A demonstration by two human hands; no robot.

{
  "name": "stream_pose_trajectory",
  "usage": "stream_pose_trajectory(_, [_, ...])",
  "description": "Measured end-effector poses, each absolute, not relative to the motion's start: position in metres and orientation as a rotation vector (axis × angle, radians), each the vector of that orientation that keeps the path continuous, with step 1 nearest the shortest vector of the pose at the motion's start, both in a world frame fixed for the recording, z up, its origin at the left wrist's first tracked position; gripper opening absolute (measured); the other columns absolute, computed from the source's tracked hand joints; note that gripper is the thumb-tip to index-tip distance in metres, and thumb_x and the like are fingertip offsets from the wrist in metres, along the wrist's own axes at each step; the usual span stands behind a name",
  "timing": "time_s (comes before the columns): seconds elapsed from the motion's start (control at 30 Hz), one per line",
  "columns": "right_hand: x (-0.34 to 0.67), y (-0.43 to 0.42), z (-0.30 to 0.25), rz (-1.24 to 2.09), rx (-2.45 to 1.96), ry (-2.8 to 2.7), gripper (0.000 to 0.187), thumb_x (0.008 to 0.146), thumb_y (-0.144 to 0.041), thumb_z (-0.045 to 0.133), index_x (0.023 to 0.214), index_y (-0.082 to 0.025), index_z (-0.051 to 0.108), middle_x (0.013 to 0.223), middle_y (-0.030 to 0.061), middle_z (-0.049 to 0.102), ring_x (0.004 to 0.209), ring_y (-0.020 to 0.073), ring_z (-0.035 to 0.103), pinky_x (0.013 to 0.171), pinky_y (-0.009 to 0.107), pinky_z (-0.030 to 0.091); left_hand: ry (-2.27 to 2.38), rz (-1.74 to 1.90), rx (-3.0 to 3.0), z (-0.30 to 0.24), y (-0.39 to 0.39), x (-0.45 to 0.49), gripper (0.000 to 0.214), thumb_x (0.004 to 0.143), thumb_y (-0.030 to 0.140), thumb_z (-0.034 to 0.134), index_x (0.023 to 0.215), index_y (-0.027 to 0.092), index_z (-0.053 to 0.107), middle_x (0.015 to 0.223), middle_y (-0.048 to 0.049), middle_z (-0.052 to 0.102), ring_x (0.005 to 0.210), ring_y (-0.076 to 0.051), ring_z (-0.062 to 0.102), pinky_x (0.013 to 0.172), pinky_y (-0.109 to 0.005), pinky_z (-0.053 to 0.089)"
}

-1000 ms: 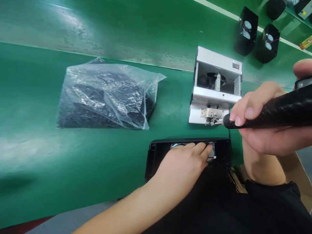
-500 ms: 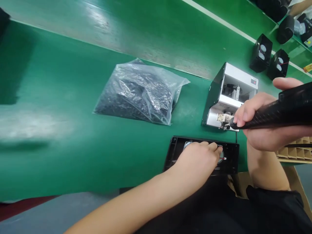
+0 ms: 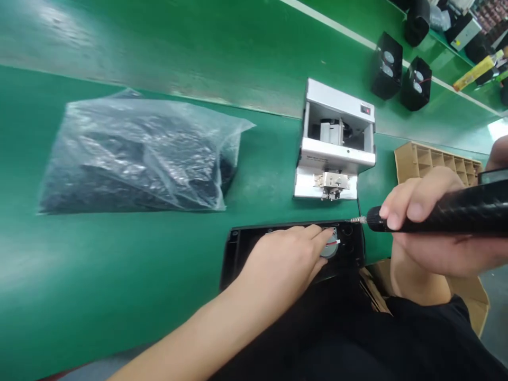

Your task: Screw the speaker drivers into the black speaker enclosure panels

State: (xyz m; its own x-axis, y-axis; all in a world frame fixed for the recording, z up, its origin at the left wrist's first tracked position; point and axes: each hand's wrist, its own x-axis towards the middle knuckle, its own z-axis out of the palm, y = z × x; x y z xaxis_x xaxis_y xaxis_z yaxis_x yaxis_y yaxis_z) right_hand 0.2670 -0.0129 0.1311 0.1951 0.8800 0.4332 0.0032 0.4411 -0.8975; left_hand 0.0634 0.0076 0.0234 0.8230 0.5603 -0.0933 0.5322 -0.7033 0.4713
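My left hand [image 3: 288, 259] lies flat on a black plastic housing [image 3: 238, 246] at the near edge of the green table, fingers stretched over a round silver speaker [image 3: 330, 248] with a red wire inside it. My right hand [image 3: 428, 233] is wrapped round a black electric screwdriver [image 3: 448, 211]. Its metal tip [image 3: 358, 219] points left and hovers just above the housing's right end, a little below the silver screw feeder [image 3: 337, 143].
A clear plastic bag of dark parts [image 3: 135, 159] lies to the left. Two black speaker boxes [image 3: 400, 69] stand on the green belt behind. A cardboard divider tray [image 3: 436, 161] sits right of the feeder, with a cardboard box [image 3: 472, 296] under my right arm.
The screwdriver tip has left the screw feeder's outlet and come down toward the right end of the housing. My left hand has stayed on the speaker.
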Motion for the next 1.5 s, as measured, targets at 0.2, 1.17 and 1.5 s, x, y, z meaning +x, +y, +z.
stream_pose_trajectory(0.2, [0.272,-0.026,0.096,0.823,-0.915,-1.070,0.052,0.101,-0.079,0.064,0.130,-0.039,0.076,0.069,-0.0031,0.070,0.050,0.0177,0.063,0.049,0.034,0.062,0.796,0.101,2.570,0.021,0.007,0.061,0.045,0.095,0.022,0.084,0.140,0.021,0.080,0.123,-0.0071,0.086,0.098,-0.031,0.085,0.074,-0.040,0.066])
stream_pose_trajectory(1.17, [0.265,-0.014,0.057,0.794,-0.933,-1.091,0.063,0.092,-0.086,0.069,0.127,-0.035,0.078,0.067,-0.0039,0.072,0.046,0.0196,0.059,0.046,0.036,0.057,0.798,0.016,2.536,0.027,0.007,0.063,0.030,0.101,0.029,0.080,0.131,0.022,0.079,0.112,-0.0043,0.084,0.092,-0.024,0.081,0.071,-0.034,0.058])
stream_pose_trajectory(1.5, [0.255,-0.014,0.037,0.731,-0.823,-1.245,0.073,0.102,-0.092,0.039,0.130,-0.035,0.076,0.065,-0.0023,0.069,0.041,0.0178,0.056,0.041,0.033,0.052,0.812,-0.083,2.493,0.036,0.013,0.071,0.037,0.100,0.029,0.083,0.136,0.023,0.078,0.115,-0.0049,0.084,0.096,-0.026,0.081,0.069,-0.032,0.054])
